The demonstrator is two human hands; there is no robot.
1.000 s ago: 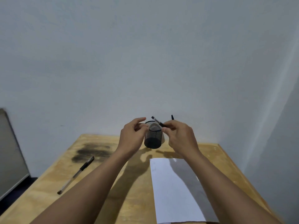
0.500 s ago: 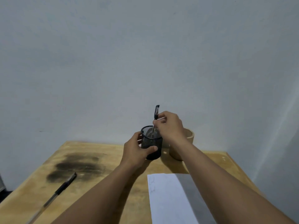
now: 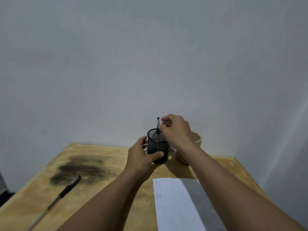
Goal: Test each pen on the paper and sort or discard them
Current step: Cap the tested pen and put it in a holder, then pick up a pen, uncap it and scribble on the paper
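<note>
Near the back edge of the desk (image 3: 108, 152), the left hand (image 3: 141, 157) grips a black mesh pen cup (image 3: 158, 147), thumb across its front. A black pen (image 3: 157, 125) stands in it. The right hand (image 3: 176, 130) curls against its shaft; whether it pinches, I cannot tell. A second pen (image 3: 66, 190) lies toward the left edge, and scribbled paper (image 3: 175, 205) at the front edge.

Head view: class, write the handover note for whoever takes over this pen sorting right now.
Left hand grips the black wire-mesh cup on the wooden table.
Right hand touches the slim black-capped pen standing in that cup; pinching or not, cannot tell.
A tan wooden cup stands to its right; the white paper sheet lies nearer, two scribbles top left.
Done: two test marks, one pen in the mesh cup.
Left: the long black pen lying on the table's left side; tested or not, unclear.
</note>
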